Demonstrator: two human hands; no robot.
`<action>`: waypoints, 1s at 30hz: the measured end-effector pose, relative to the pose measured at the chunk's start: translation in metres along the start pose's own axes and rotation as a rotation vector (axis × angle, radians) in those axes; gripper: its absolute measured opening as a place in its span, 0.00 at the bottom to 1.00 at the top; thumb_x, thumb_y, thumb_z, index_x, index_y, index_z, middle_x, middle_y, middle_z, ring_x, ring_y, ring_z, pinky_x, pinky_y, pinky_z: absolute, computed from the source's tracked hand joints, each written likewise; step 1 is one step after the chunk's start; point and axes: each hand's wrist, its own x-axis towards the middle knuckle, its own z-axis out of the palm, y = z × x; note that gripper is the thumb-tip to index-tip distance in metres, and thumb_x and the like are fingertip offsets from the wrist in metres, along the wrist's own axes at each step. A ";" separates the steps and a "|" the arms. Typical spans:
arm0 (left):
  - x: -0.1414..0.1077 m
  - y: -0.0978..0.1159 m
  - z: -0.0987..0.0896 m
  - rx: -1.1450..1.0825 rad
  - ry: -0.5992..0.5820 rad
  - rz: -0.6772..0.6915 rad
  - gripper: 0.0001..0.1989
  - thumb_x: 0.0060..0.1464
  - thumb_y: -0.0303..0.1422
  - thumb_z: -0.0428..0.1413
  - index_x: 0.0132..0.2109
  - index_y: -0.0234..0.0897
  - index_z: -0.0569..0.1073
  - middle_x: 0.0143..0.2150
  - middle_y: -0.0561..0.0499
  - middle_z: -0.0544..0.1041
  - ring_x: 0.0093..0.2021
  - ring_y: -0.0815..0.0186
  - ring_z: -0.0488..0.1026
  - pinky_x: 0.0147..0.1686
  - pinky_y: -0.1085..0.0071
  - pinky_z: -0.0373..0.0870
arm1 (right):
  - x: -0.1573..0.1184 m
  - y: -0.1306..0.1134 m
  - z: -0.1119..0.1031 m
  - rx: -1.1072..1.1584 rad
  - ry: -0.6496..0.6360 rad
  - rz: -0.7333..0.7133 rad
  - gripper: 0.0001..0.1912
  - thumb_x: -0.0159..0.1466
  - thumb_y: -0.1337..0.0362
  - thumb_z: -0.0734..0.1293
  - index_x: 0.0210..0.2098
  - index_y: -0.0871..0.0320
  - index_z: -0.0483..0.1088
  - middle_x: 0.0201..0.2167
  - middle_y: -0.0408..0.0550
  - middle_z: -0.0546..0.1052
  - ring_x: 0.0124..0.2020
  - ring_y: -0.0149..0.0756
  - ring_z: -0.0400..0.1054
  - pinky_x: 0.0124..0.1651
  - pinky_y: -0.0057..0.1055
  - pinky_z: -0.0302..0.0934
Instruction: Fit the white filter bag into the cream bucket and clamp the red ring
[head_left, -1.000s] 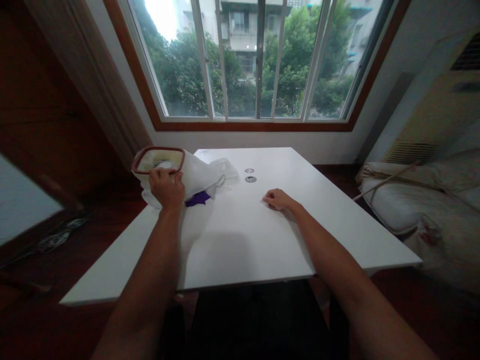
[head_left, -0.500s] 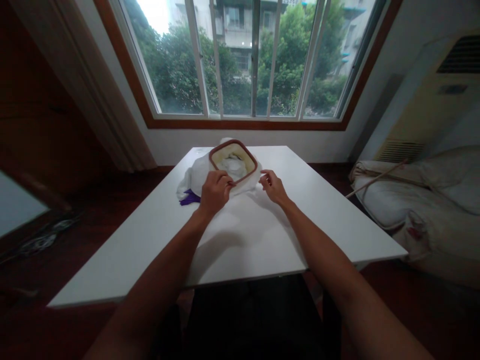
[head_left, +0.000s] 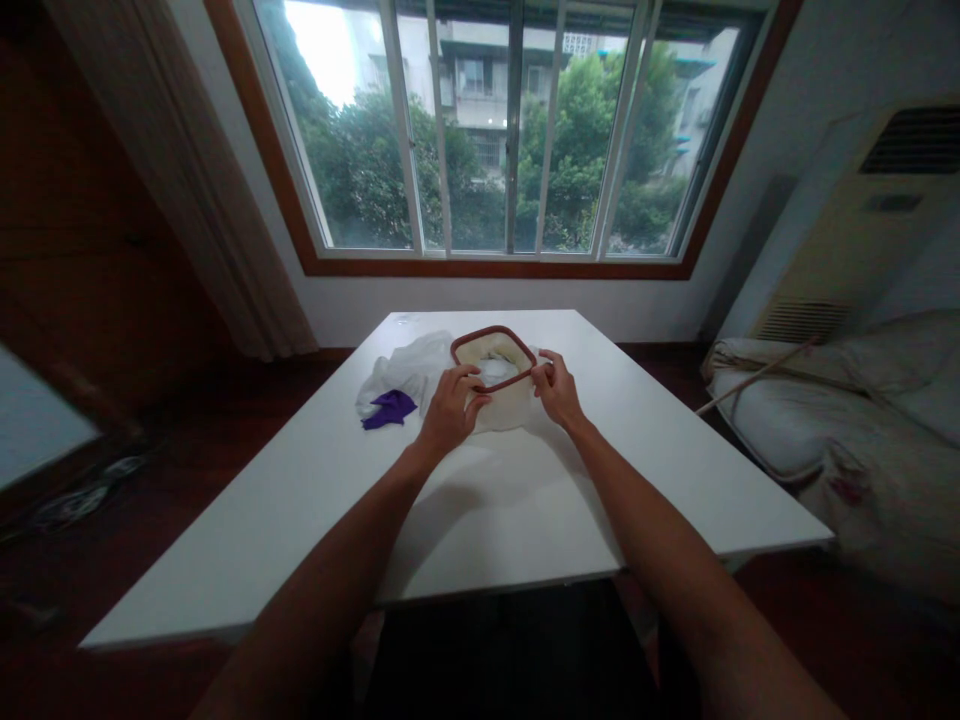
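Observation:
A cream, open-topped container (head_left: 501, 414) with a brown, rounded-square rim stands on the white table, its mouth tilted towards me. Crumpled white material (head_left: 496, 372) shows inside it; what kind, I cannot make out. My left hand (head_left: 450, 405) grips the rim at its front left, fingers over the edge and thumb below. At the right corner, my right hand (head_left: 556, 388) has its fingers curled in a pinch on the rim. Left of the container lies a rumpled white plastic bag (head_left: 409, 366), with a piece of purple cloth (head_left: 390, 409) at its near side.
The white table (head_left: 300, 500) reaches towards a wall under a wood-framed window (head_left: 495, 268). A curtain (head_left: 202, 220) hangs at left. On the right are large wrapped bundles (head_left: 780, 400) with a stick (head_left: 757, 375), below a cream floor-standing air conditioner (head_left: 847, 240).
The container has moved right and nearer to me, away from the white bag, uncovering more of the purple cloth. My right hand has come onto the rim. The view has tilted up slightly.

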 end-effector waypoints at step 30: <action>-0.034 -0.039 0.039 -0.528 -0.103 -0.583 0.73 0.36 0.57 0.67 0.72 0.36 0.27 0.73 0.30 0.43 0.73 0.46 0.46 0.69 0.48 0.48 | -0.006 -0.017 0.010 -0.041 -0.014 -0.234 0.14 0.62 0.54 0.69 0.41 0.56 0.70 0.35 0.47 0.74 0.28 0.31 0.63 0.32 0.30 0.61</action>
